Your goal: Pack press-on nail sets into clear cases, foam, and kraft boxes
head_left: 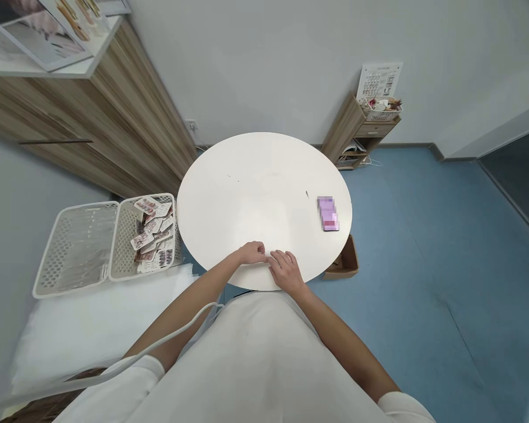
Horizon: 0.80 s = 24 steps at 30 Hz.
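Hands sit close together at the table, grip unclear; a white basket holds cards.

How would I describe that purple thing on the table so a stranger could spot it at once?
Find the white oval table. Near its right edge, beyond the right hand, lies a purple rectangle, too pixelated to identify. Its colour and red patch set it apart from the small dark mark beside it.
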Tool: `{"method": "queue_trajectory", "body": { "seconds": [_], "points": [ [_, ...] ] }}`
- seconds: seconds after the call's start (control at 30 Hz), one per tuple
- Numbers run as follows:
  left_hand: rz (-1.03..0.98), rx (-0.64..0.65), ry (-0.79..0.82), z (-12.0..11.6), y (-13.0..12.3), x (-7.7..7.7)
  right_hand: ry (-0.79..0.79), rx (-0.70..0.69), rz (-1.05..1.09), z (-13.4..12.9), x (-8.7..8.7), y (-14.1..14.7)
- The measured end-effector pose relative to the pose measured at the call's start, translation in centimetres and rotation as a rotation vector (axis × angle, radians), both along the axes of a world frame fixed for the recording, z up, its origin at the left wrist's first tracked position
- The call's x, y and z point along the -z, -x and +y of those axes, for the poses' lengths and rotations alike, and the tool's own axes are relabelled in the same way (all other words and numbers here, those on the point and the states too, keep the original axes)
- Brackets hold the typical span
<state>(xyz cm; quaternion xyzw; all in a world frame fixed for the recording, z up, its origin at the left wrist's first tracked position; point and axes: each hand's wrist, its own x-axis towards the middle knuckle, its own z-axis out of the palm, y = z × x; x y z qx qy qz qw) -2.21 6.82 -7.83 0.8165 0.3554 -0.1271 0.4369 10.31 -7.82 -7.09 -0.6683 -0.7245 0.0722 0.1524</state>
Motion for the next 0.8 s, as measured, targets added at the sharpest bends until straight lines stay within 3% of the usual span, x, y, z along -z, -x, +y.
{"method": "queue_trajectory", "body": {
  "seconds": [0.2, 0.27, 0.4, 0.5, 0.63, 0.8],
  "points": [
    [0.019, 0.001, 0.081, 1.4, -0.4, -0.3, 0.033, -0.044, 0.02, 1.4, 0.3, -1.1],
    [0.037, -0.023, 0.04, 1.4, -0.3, -0.9, 0.054, -0.06, 0.041, 2.5, 0.3, -1.8],
    [-0.112, -0.033, -0.422, 0.7, 0.5, -2.8, 0.114, -0.071, 0.11, 4.7, 0.0, -2.6],
    [-0.242, 0.061, -0.577, 0.1, 1.2, -3.6, 0.173, -0.085, 0.153, 6.1, -0.3, -3.1],
    [-0.168, 0.045, -0.5, 0.3, 1.3, -3.0, 0.252, -0.103, 0.254, 7.6, -0.3, -3.8],
    [-0.076, -0.075, -0.238, 1.8, 0.4, -1.1, 0.393, 0.0, 0.456, 9.6, 0.3, -4.9]
  ]
}}
